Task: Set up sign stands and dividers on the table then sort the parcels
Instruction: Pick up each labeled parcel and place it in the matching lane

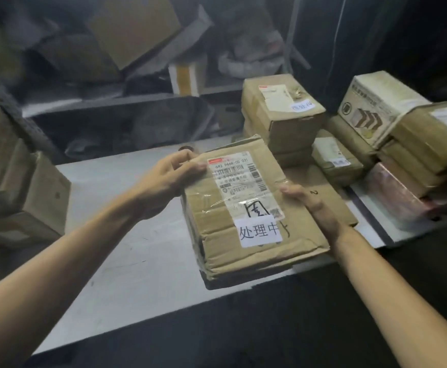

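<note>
A flat brown cardboard parcel (243, 224) with a shipping label and a white sticker with handwritten characters is held above the white table (127, 235). My left hand (169, 179) grips its far left corner, thumb on top. My right hand (312, 205) holds its right edge, fingers underneath and thumb on top. Under the parcel's right side lies another flat brown box (334, 197) marked with a "2".
A stack of brown parcels (280, 112) stands at the back centre-right. More boxes, one white with printed graphics (373, 107), pile up on the right, with a pinkish wrapped packet (395, 197) in front. Cardboard boxes (18, 187) sit at the left. Dark bins and clutter lie behind the table.
</note>
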### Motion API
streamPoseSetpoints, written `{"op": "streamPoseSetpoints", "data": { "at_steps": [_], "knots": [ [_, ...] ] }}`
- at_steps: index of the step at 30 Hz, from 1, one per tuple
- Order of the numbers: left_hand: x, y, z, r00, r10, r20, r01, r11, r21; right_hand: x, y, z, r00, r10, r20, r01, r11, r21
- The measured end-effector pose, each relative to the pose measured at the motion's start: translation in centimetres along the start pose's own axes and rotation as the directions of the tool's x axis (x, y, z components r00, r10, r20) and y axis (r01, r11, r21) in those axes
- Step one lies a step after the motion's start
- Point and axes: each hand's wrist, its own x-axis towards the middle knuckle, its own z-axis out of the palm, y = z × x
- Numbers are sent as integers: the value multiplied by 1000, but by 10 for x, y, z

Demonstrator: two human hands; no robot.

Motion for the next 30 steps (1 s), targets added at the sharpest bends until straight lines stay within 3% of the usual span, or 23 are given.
{"op": "streamPoseSetpoints", "data": {
  "at_steps": [4,7,11,13,16,19,26,30],
  "knots": [
    [17,4,37,999,8,44,-7,1000,-22,-23,5,-23,995,-78,-57,80,996,44],
    [28,7,70,999,19,-29,-21,998,-67,-42,1,-39,987,-135,-90,147,980,136],
    [25,8,122,976,146,-162,-121,981,153,-77,-13,-70,962,-209,-174,236,960,154],
    [24,5,151,995,71,-73,-65,994,90,-95,-22,-94,960,-194,-202,227,961,158],
    [37,0,197,990,-37,133,34,999,25,-107,-32,-143,889,-215,-405,269,960,81],
    [63,-1,245,986,-59,157,57,998,18,-114,-43,-195,826,-189,-532,233,972,15],
    [114,-8,342,980,-197,-12,193,970,-148,-101,-80,-312,852,-227,-471,134,966,-223],
    [135,-8,367,961,-230,-156,207,967,-150,-84,-103,-323,910,-129,-393,-4,947,-321]
  ]
}}
